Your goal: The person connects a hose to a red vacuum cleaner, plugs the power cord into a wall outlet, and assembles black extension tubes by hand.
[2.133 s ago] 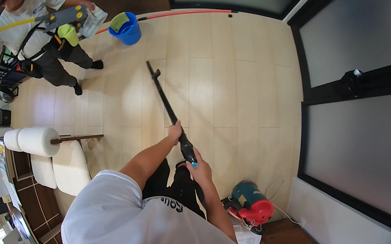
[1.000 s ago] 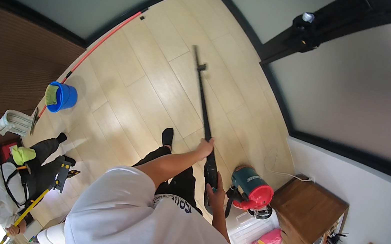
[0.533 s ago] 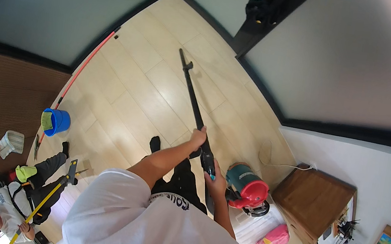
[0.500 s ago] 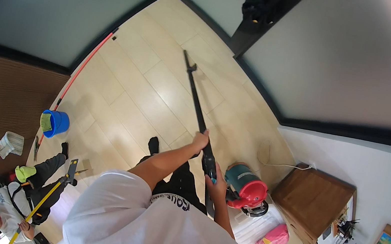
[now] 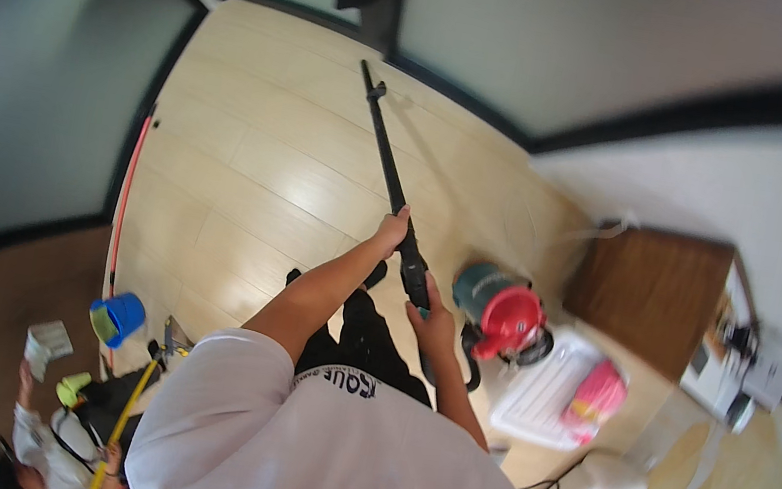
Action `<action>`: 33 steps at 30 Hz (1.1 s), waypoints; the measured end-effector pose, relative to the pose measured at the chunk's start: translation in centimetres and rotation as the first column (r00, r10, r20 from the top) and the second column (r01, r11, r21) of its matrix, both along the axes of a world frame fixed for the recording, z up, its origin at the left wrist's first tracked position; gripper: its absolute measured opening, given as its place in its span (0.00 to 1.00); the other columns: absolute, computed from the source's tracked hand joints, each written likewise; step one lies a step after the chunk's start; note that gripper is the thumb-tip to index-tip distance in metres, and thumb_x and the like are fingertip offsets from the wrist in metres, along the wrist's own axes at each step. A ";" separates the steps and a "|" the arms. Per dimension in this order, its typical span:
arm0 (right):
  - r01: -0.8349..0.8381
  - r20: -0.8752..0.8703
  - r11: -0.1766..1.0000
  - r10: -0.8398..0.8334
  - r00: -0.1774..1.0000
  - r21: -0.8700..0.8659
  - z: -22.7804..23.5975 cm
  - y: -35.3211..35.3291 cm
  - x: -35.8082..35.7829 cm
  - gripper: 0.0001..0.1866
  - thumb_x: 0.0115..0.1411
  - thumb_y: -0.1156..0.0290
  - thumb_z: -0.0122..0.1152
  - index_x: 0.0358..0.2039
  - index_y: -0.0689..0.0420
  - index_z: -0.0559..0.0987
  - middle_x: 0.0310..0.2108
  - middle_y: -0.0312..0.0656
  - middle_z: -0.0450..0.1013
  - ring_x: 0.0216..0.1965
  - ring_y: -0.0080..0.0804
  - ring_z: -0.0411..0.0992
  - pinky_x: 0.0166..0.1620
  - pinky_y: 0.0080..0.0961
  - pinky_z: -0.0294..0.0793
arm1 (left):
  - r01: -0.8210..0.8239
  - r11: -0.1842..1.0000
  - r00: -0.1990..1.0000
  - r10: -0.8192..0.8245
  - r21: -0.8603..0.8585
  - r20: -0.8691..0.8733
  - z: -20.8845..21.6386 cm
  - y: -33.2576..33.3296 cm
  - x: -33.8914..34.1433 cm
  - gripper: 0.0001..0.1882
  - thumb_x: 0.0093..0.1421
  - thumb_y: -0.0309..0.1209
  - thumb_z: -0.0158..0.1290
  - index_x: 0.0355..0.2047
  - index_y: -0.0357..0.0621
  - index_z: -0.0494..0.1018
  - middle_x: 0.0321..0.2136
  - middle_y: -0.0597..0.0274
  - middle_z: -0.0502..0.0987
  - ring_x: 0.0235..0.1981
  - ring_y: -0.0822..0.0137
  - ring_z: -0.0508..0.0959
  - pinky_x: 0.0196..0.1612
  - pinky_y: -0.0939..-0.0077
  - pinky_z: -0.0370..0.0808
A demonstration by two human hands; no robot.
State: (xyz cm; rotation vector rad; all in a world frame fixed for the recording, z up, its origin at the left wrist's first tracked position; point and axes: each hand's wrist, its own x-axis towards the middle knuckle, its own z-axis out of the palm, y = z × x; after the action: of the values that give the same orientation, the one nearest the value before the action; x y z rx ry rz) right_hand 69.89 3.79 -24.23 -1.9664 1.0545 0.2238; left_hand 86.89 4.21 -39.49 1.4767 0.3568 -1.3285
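A long black vacuum wand slants forward over the pale floor. Its thin far end, with a small bracket-like piece just behind it, lies close to the dark frame base of the frosted panels. My left hand is wrapped around the tube at mid-length. Nearer my body, my right hand grips the wand's handle, where the black hose bends down past my forearm. Beside that hand stands a drum vacuum cleaner with a red top and a dark green body.
At left, a red pole runs along the wall to a blue bucket. A co-worker there holds a yellow pole and a whitish pad. A brown cabinet and a white tray with a pink bundle are at right.
My view has turned right, and I stand nearer the frosted panels. The wand's far end has come closer to their base. Both hands keep their hold.
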 end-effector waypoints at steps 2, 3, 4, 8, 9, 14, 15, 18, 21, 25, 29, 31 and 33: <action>0.083 0.029 0.996 -0.084 0.996 0.020 1.9 -0.7 -4.8 0.35 0.49 0.60 0.57 0.58 0.44 0.55 0.28 0.53 0.73 0.30 0.50 0.72 0.32 0.37 0.70 | 0.109 0.994 0.994 -0.109 0.006 0.024 -0.9 -1.2 -5.1 0.26 0.59 0.51 0.38 0.27 0.34 0.63 0.18 0.54 0.69 0.17 0.59 0.73 0.20 0.64 0.73; 0.097 0.074 0.995 -0.096 0.993 -0.010 2.9 -0.6 -7.0 0.35 0.50 0.62 0.57 0.58 0.44 0.55 0.29 0.53 0.73 0.30 0.50 0.72 0.32 0.36 0.70 | 0.097 0.992 0.995 -0.100 0.077 0.027 -2.3 -1.8 -8.2 0.28 0.59 0.52 0.38 0.29 0.33 0.64 0.19 0.54 0.70 0.19 0.59 0.74 0.22 0.64 0.73; 0.130 0.022 0.992 -0.130 0.991 -0.002 4.4 -0.5 -8.9 0.35 0.50 0.63 0.57 0.58 0.45 0.55 0.30 0.53 0.73 0.31 0.50 0.72 0.32 0.35 0.70 | 0.217 0.970 0.969 -0.227 0.110 0.095 -3.1 -2.2 -11.3 0.29 0.59 0.53 0.37 0.32 0.33 0.66 0.21 0.55 0.71 0.23 0.61 0.75 0.25 0.64 0.73; 0.412 -0.051 0.910 -0.410 0.911 0.037 6.6 2.7 -15.4 0.36 0.50 0.65 0.57 0.58 0.46 0.54 0.30 0.54 0.73 0.32 0.50 0.72 0.32 0.34 0.70 | 0.419 0.906 0.873 -0.420 -0.062 -0.247 5.1 -3.8 -18.5 0.25 0.58 0.53 0.41 0.32 0.39 0.64 0.23 0.61 0.70 0.21 0.65 0.73 0.25 0.65 0.73; 0.439 -0.125 0.895 -0.428 0.895 0.084 8.0 2.8 -14.8 0.36 0.50 0.65 0.57 0.59 0.47 0.53 0.30 0.54 0.73 0.31 0.51 0.72 0.32 0.35 0.70 | 0.413 0.908 0.882 -0.419 -0.073 -0.215 5.6 -3.6 -18.8 0.26 0.58 0.53 0.40 0.31 0.39 0.64 0.21 0.60 0.70 0.19 0.65 0.73 0.24 0.65 0.73; 0.298 -0.025 0.955 -0.297 0.954 0.007 8.6 2.8 -11.2 0.36 0.49 0.63 0.57 0.58 0.46 0.55 0.28 0.53 0.73 0.29 0.51 0.72 0.31 0.38 0.70 | 0.310 0.945 0.945 -0.318 -0.100 -0.077 5.3 -1.4 -14.6 0.29 0.58 0.56 0.35 0.23 0.39 0.65 0.15 0.58 0.69 0.16 0.63 0.73 0.21 0.69 0.72; 0.274 -0.028 0.961 -0.273 0.962 0.028 8.2 2.6 -10.3 0.36 0.49 0.62 0.57 0.58 0.46 0.55 0.29 0.53 0.73 0.29 0.51 0.72 0.31 0.38 0.70 | 0.288 0.954 0.951 -0.295 -0.085 -0.089 5.2 -0.8 -12.8 0.28 0.58 0.56 0.35 0.24 0.40 0.65 0.15 0.58 0.69 0.15 0.63 0.73 0.21 0.69 0.72; 0.244 -0.044 0.969 -0.243 0.969 0.023 6.7 1.2 -7.6 0.35 0.48 0.60 0.57 0.58 0.44 0.56 0.29 0.52 0.73 0.30 0.50 0.72 0.33 0.38 0.70 | 0.218 0.973 0.966 -0.206 0.070 -0.154 2.8 -1.0 -8.4 0.25 0.60 0.52 0.36 0.26 0.40 0.64 0.18 0.57 0.69 0.18 0.61 0.73 0.23 0.65 0.73; 0.258 -0.041 0.965 -0.259 0.965 -0.044 6.0 -0.5 -7.6 0.35 0.49 0.60 0.57 0.58 0.42 0.56 0.29 0.52 0.73 0.30 0.50 0.72 0.33 0.39 0.69 | 0.283 0.957 0.955 -0.275 0.071 -0.109 2.0 -3.9 -8.5 0.24 0.60 0.51 0.37 0.28 0.40 0.64 0.19 0.57 0.69 0.20 0.61 0.73 0.24 0.63 0.74; 0.417 -0.105 0.908 -0.420 0.902 -0.052 8.8 -0.9 -10.7 0.34 0.49 0.60 0.56 0.57 0.43 0.57 0.28 0.53 0.73 0.29 0.50 0.72 0.32 0.38 0.70 | 0.435 0.897 0.875 -0.443 -0.084 -0.197 3.4 -7.2 -14.4 0.28 0.59 0.53 0.38 0.38 0.36 0.65 0.27 0.54 0.71 0.25 0.60 0.75 0.26 0.59 0.74; 0.495 -0.169 0.859 -0.512 0.842 -0.133 11.3 -0.6 -12.5 0.36 0.49 0.60 0.56 0.58 0.48 0.55 0.27 0.53 0.73 0.29 0.50 0.72 0.31 0.39 0.70 | 0.516 0.823 0.743 -0.568 -0.236 -0.356 6.6 -9.3 -18.8 0.27 0.58 0.54 0.38 0.32 0.37 0.65 0.22 0.56 0.72 0.22 0.61 0.75 0.26 0.64 0.75; 0.481 -0.235 0.862 -0.507 0.830 -0.160 11.7 -0.8 -11.4 0.37 0.49 0.60 0.56 0.58 0.50 0.53 0.26 0.54 0.73 0.29 0.51 0.72 0.31 0.39 0.69 | 0.536 0.787 0.675 -0.617 -0.306 -0.404 6.3 -10.4 -19.4 0.25 0.59 0.53 0.37 0.28 0.41 0.65 0.18 0.59 0.71 0.20 0.63 0.75 0.24 0.66 0.74; 0.526 -0.240 0.842 -0.538 0.808 -0.117 11.8 -1.1 -11.7 0.38 0.50 0.59 0.56 0.59 0.53 0.51 0.25 0.55 0.72 0.29 0.52 0.72 0.31 0.40 0.69 | 0.618 0.732 0.623 -0.679 -0.289 -0.389 6.4 -11.3 -20.4 0.25 0.60 0.53 0.35 0.26 0.43 0.66 0.18 0.59 0.70 0.19 0.64 0.74 0.25 0.69 0.73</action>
State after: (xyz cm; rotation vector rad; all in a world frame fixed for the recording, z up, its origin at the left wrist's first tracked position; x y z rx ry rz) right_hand 58.19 2.67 -12.40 -1.6213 1.7580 0.1522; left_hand 66.50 -7.05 -33.08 1.1841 0.0122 -2.2840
